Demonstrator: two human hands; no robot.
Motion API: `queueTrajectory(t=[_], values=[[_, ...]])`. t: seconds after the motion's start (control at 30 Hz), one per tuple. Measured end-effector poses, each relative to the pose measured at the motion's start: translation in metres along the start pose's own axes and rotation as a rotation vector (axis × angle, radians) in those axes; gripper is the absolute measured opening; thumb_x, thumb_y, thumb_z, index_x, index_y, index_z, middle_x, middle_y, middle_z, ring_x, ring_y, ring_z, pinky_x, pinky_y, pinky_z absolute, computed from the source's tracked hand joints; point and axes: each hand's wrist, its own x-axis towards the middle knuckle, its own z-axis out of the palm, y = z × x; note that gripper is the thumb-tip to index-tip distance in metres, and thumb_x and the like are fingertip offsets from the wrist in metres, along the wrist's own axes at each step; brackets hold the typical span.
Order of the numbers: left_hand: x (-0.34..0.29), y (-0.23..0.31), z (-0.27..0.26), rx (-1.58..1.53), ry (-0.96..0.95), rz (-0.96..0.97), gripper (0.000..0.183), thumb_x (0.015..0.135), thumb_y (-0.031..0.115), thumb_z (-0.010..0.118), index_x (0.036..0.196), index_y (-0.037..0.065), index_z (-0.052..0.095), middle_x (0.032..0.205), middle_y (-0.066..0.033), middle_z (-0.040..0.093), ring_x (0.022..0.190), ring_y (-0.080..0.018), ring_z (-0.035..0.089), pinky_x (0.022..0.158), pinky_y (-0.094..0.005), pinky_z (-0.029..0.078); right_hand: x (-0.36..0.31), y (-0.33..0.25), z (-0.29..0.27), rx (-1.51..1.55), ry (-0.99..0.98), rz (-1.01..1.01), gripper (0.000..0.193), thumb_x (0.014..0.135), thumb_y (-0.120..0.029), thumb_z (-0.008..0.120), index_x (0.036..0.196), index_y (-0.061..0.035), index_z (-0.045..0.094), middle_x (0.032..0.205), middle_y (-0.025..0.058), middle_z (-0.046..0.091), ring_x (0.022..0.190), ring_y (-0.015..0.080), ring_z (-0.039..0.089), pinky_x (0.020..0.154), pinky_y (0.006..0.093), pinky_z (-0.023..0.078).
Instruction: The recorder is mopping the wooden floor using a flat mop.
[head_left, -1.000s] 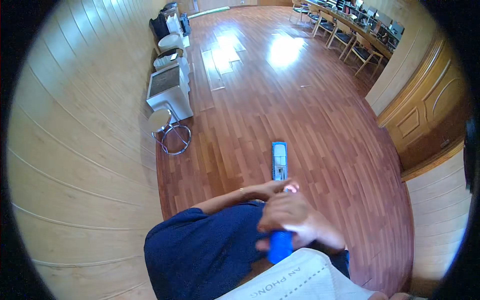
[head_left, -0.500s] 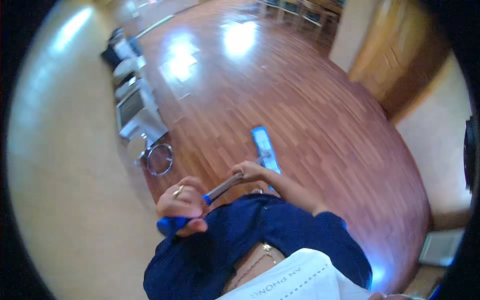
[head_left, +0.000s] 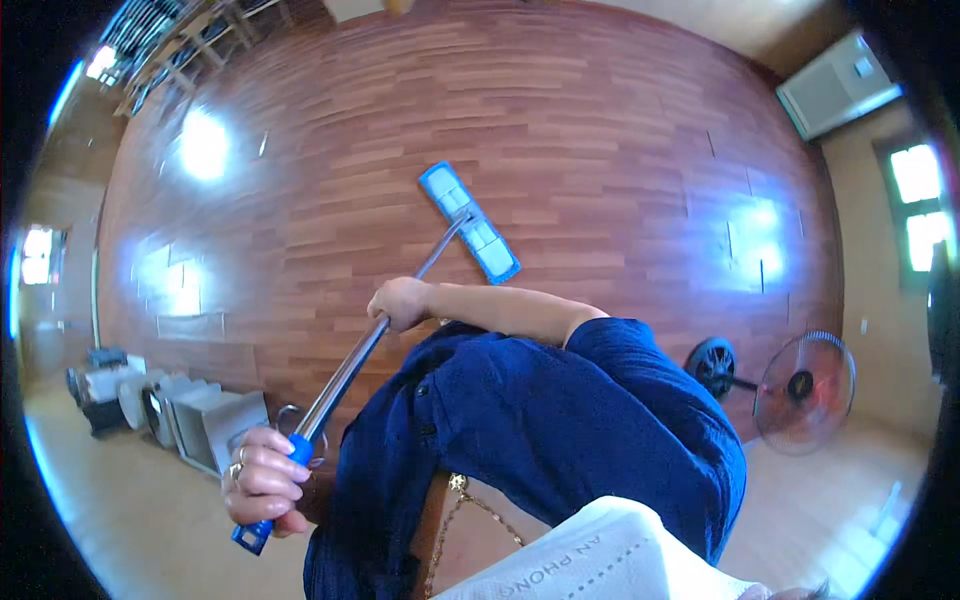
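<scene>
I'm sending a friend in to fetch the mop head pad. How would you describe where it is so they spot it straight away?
Look at the wide reddish-brown wooden floor. Near its middle lies the flat mop head, at the far end of a silver pole held by the right hand and the left hand. It is the only light blue rectangle on the boards, unlike the round fan by the wall.

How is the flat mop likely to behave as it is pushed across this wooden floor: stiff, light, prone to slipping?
The flat mop probably handles stiffly: its metal pole runs straight between the left hand and right hand. It seems light, given the thin pole and slim head. On the glossy wooden floor the pad likely glides easily.
</scene>
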Motion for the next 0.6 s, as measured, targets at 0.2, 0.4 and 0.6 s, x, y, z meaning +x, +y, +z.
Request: queueTrajectory(t=[0.2, 0.4, 0.6], values=[[0.046, -0.083, 0.021, -0.231, -0.200, -0.073, 0.027, 0.081, 0.032, 0.073, 0.086, 0.014, 0.054, 0.068, 0.0020, 0.057, 0.065, -0.0160, 0.060, 0.074, -0.0391, 0.044, -0.082, 0.057, -0.034, -0.020, 0.404, 0.346, 0.012, 0.066, -0.021, 0.064, 0.077, -0.0166, 0.066, 0.079, 0.0101, 0.067, 0.078, 0.0341, 0.064, 0.069, 0.0465, 0.051], [0.099, -0.140, 0.069, -0.464, -0.330, -0.143, 0.023, 0.075, 0.025, 0.078, 0.080, 0.011, 0.060, 0.068, -0.0018, 0.061, 0.070, -0.0203, 0.063, 0.087, -0.0444, 0.040, -0.170, 0.100, -0.051, -0.063, 0.755, 0.518, 0.011, 0.065, -0.026, 0.067, 0.071, -0.0178, 0.064, 0.073, 0.0087, 0.066, 0.073, 0.0321, 0.064, 0.067, 0.0454, 0.051], [0.131, -0.178, 0.125, -0.571, -0.477, -0.177, 0.023, 0.070, 0.022, 0.081, 0.075, 0.011, 0.061, 0.067, -0.0011, 0.061, 0.073, -0.0223, 0.066, 0.088, -0.0443, 0.042, -0.257, 0.107, -0.051, -0.073, 0.977, 0.667, 0.009, 0.064, -0.017, 0.068, 0.072, -0.0127, 0.065, 0.074, 0.0074, 0.066, 0.073, 0.0303, 0.064, 0.067, 0.0424, 0.051]])
